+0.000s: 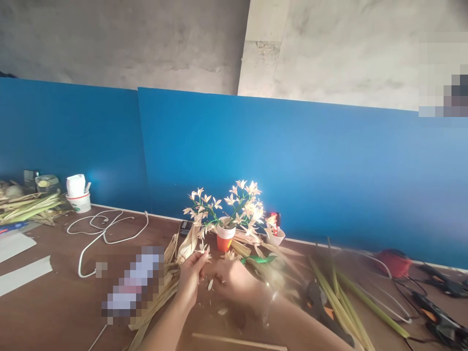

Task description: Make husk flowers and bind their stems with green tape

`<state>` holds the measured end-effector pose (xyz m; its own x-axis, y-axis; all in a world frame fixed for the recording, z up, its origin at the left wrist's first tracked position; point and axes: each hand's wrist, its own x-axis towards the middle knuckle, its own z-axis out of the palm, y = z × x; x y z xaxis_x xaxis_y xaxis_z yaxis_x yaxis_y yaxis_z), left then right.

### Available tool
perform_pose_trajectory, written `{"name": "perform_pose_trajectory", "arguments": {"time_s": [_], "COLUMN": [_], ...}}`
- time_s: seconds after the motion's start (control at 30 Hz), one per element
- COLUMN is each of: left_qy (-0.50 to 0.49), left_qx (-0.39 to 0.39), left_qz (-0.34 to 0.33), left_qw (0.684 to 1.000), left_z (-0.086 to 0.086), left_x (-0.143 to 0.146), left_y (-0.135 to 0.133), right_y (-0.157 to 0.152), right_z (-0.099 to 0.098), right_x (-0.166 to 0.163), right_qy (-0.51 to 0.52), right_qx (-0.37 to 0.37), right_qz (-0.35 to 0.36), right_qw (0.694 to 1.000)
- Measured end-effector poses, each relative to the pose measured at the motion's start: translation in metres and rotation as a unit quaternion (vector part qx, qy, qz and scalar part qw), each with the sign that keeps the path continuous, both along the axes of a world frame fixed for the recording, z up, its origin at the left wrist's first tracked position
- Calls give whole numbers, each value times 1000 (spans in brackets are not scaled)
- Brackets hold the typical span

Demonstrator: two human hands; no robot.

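Observation:
My left hand (192,271) is closed in a pinch, thumb and fingertips on a small pale flower (204,250) with pointed petals that look like dried husk. Beside it, my right hand (236,277) is low over the brown table, blurred, its fingers mostly hidden. Another pale flower (229,255) shows just past the right hand's knuckles. Behind both hands, an orange-and-white paper cup (225,239) holds green stems with many such flowers (252,207). Loose petals (210,284) lie on the table between my wrists.
Dried husks (188,246) lie around the cup, with a green strip (261,260) to its right. Long green leaves (341,297), a dark tool (320,307) and black glue guns (438,317) lie right. A white cable (106,226) and a blurred-out phone-like object (133,285) lie left. A blue partition (234,146) borders the back.

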<state>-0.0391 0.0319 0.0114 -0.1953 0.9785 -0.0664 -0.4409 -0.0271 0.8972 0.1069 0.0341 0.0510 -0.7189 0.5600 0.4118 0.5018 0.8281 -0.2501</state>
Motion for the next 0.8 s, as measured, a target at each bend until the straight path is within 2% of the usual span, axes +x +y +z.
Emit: {"name": "perform_pose_trajectory", "arguments": {"time_s": [0.03, 0.07, 0.1, 0.17, 0.23, 0.37, 0.47, 0.63, 0.8], "left_qy": [-12, -22, -30, -43, -54, -62, -63, -53, 54], "left_qx": [3, 3, 2, -7, -17, -37, -60, -70, -39], "left_qz": [-1, -5, -13, -37, -58, -88, -114, -155, -165], "left_qw": [1000, 1000, 999, 998, 997, 993, 990, 984, 984], "left_z": [0, 1, 3, 6, 10, 14, 12, 5, 3], "left_x": [0, 1, 1, 3, 6, 12, 18, 27, 28], "left_y": [0, 0, -1, -4, -9, -16, -19, -22, -23], "right_y": [0, 1, 1, 1, -2, -16, -28, -39, -41], "right_z": [0, 1, 2, 4, 6, 0, -11, -19, -20], "right_x": [2, 4, 6, 11, 16, 17, 10, 0, 8], "right_qy": [88, 179, 265, 411, 504, 576, 599, 614, 583], "right_qx": [-78, -156, -229, -335, -381, -411, -426, -424, -419], "right_qz": [-59, -108, -140, -154, -146, -131, -117, -119, -155], "right_qw": [991, 965, 926, 834, 762, 694, 667, 656, 678]}}
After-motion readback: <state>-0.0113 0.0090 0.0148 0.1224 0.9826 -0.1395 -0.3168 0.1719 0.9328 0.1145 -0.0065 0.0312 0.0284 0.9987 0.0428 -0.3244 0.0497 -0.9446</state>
